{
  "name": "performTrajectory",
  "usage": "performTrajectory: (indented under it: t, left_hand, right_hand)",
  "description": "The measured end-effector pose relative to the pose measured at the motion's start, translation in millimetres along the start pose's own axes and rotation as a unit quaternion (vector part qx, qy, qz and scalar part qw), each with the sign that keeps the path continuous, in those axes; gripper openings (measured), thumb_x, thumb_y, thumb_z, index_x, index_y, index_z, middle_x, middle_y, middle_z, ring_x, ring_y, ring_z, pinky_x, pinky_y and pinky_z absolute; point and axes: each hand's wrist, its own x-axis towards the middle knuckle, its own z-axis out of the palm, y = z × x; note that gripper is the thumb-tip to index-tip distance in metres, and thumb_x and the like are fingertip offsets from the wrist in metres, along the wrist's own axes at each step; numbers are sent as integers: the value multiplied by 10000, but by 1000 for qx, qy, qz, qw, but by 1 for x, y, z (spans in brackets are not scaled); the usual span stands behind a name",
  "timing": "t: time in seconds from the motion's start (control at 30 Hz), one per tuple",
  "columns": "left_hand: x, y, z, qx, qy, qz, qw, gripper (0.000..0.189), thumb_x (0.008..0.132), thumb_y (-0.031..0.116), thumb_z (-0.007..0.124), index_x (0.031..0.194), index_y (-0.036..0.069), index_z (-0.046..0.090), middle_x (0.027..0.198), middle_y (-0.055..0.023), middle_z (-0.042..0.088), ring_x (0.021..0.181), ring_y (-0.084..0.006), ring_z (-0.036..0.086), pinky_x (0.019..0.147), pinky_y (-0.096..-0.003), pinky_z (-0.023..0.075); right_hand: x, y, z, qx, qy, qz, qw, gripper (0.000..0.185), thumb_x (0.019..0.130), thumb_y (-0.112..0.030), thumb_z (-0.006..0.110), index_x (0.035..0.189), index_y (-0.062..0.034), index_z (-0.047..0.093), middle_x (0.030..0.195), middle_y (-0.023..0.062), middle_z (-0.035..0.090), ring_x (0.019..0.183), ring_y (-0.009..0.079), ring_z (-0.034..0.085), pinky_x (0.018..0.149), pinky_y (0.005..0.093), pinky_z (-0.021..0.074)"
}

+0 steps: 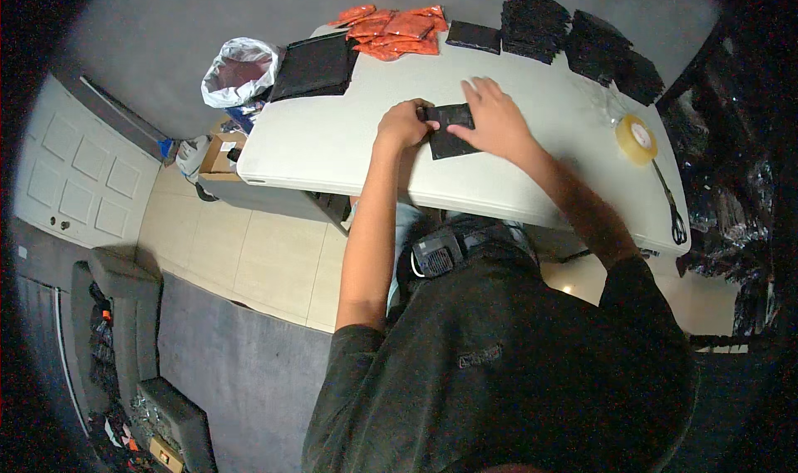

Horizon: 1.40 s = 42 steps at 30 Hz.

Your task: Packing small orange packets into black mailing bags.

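A folded black plastic piece [455, 144], likely a bag, lies flat on the white table [324, 136] before me, its upper part doubled over. My left hand [404, 125] grips its left edge, thumb on top and fingers curled at the far corner. Over the right side is my right hand [499, 121], fingers spread and raised, with the thumb resting on or just above the plastic. My right palm hides part of the far right corner.
Orange packets [399, 30] are heaped at the far edge, beside a flat black packet [474, 36]. Black stacks [533, 24] stand far right. A black pile [315, 64] and a white-lined bin [242, 74] are left. Clear tape [636, 138] and scissors [670, 202] lie right.
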Motion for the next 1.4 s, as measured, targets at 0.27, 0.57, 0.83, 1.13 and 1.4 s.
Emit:
performTrajectory:
  t: [0.27, 0.57, 0.83, 1.13, 1.4]
  left_hand:
    - [-4, -2, 2, 21, 34, 21, 999, 543, 874, 358, 788, 1366, 176, 653, 1227, -162, 726, 1164, -358, 680, 980, -452, 537]
    - [9, -45, 6, -140, 59, 12, 988, 593, 987, 425, 654, 1424, 36, 563, 1115, -270, 723, 1063, -398, 702, 938, -442, 547]
    - [19, -25, -33, -294, -102, 4, 950, 415, 1085, 348, 556, 1363, 40, 571, 821, -69, 689, 608, -133, 645, 523, -272, 513]
    - [83, -25, -73, -318, 10, 20, 948, 331, 1100, 329, 526, 1282, 88, 664, 868, -20, 679, 703, -94, 613, 574, -250, 458]
    - [128, 23, -13, -194, 81, 215, 954, 212, 1023, 156, 571, 1086, 5, 706, 851, -92, 705, 749, -141, 658, 707, -313, 527]
  right_hand:
    - [-25, -11, 38, 37, -66, -162, 984, 917, 1009, -607, 517, 1543, 111, 316, 1624, 299, 311, 1510, 435, 320, 1223, 509, 314]
    - [-19, -16, 44, 19, 19, -215, 976, 644, 1043, -417, 542, 1451, 77, 476, 1524, 269, 484, 1411, 405, 476, 1159, 474, 406]
    - [-6, 12, 44, 38, 155, -367, 916, 366, 1022, -298, 581, 1141, 17, 724, 1127, 172, 754, 1085, 302, 716, 1013, 422, 519]
    - [71, 80, -42, 301, -23, -45, 952, 300, 1018, -213, 594, 1192, 9, 696, 960, 268, 721, 933, 355, 743, 840, 446, 563]
    - [46, 66, 40, 164, -120, -269, 941, 730, 1001, -435, 597, 1555, -9, 384, 1673, 197, 268, 1558, 404, 227, 1245, 578, 221]
